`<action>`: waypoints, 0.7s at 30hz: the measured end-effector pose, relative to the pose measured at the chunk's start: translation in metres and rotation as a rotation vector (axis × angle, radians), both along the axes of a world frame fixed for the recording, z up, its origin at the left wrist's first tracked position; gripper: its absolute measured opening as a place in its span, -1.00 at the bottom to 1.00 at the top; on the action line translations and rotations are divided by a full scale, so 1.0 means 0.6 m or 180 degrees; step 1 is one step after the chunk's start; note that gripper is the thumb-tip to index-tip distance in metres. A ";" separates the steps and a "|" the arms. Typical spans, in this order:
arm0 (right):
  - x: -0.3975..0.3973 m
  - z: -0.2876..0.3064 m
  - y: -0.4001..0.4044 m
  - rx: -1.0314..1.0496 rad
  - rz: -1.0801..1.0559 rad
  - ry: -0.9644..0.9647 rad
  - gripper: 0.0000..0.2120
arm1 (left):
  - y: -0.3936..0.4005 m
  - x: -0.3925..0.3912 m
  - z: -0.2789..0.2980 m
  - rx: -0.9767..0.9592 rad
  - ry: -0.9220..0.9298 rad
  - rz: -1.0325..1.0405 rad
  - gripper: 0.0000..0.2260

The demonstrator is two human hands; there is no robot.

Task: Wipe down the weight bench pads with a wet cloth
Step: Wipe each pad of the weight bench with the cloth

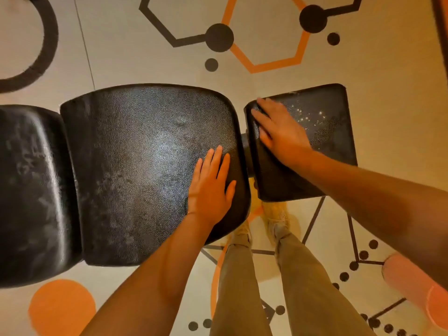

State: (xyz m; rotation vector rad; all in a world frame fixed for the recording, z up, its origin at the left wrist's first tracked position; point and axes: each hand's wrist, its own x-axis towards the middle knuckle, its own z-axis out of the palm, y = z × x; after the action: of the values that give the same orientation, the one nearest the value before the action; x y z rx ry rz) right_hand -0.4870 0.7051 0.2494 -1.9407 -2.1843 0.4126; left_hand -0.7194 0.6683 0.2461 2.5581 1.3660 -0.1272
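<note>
Black vinyl pads lay streaked; the left hand (209, 185) rested flat, fingers straight, on the middle pad (145, 166); the right hand (278, 132) pressed flat on the small end pad (324, 122); no cloth showed, so wiping seemed partly done.

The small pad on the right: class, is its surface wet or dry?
Wet, at least in part: bright droplets glisten on the small pad beside the right hand. No cloth shows.

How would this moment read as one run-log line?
left hand: flat on middle pad | right hand: flat on end pad | cloth: not visible
</note>
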 end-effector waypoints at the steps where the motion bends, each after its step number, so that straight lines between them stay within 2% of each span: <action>1: 0.007 0.001 0.024 -0.0002 -0.0090 0.0001 -0.59 | -0.003 0.001 0.001 -0.0008 0.0036 0.0018 -0.45; 5: 0.011 0.002 0.047 0.0089 -0.0419 0.0079 -0.59 | -0.009 0.001 0.000 -0.0142 -0.0016 0.0102 -0.44; 8: -0.011 0.006 -0.022 0.0097 -0.0494 0.0110 -0.61 | -0.014 0.002 0.001 -0.0247 -0.0099 0.0187 -0.44; 14: -0.027 -0.003 -0.226 -0.0169 0.0128 0.0164 -0.59 | -0.021 0.012 0.004 -0.0374 -0.0173 0.0358 -0.43; 21: 0.014 -0.013 -0.176 0.0112 0.0817 -0.0130 -0.62 | -0.026 0.018 0.001 -0.0376 -0.0099 0.0421 -0.42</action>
State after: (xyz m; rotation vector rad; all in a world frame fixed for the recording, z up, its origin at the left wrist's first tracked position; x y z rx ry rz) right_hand -0.4786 0.5996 0.2418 -1.6695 -2.4587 0.3721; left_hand -0.7089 0.6530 0.2465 2.3568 1.4657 -0.1398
